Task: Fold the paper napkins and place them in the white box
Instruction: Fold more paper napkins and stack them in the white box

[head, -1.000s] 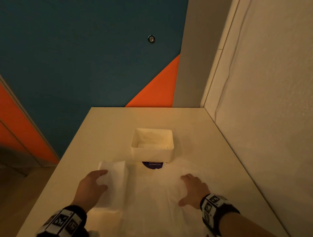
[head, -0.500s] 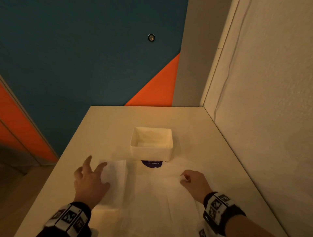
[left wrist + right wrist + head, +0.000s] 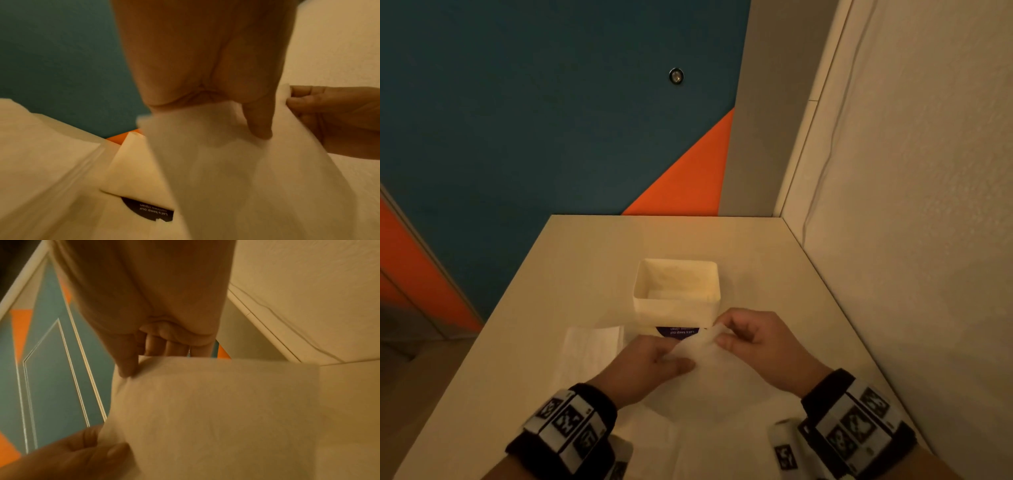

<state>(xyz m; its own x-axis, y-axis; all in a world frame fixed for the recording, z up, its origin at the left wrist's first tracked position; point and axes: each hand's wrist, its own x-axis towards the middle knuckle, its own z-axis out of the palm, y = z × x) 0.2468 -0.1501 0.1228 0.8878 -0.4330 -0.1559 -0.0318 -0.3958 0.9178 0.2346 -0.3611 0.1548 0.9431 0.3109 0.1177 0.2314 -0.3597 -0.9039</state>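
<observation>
I have a paper napkin point(image 3: 709, 370) lifted by its far edge, just on my side of the white box point(image 3: 676, 301), which stands beyond my fingertips on the table point(image 3: 585, 260). My right hand point(image 3: 753, 339) pinches one far corner between thumb and forefinger, its other fingers curled in behind; my left hand point(image 3: 650, 363) pinches the same edge a little nearer me, thumb underneath and fingers curled over the top. The sheet hangs slack from both pinches and trails back toward my wrists, so I judge that I am starting the fold and have not yet laid it. To do it well, I should keep both pinches light and right at the edge, draw the paper taut between them so it does not sag, then carry that edge back toward me until it meets the near edge, squaring the corners before I press anything flat. This paper is thin and looks as if it would tear or crumple under a hard tug, so slow and even is the way. Only once the edges match should I let go with one hand and run its fingers along the crease. Off to the left of my left hand lies a folded napkin point(image 3: 589, 353), flat on the table and not yet in the box. A dark round sticker point(image 3: 677, 332) shows just beyond my left fingertips, at the foot of the box.
</observation>
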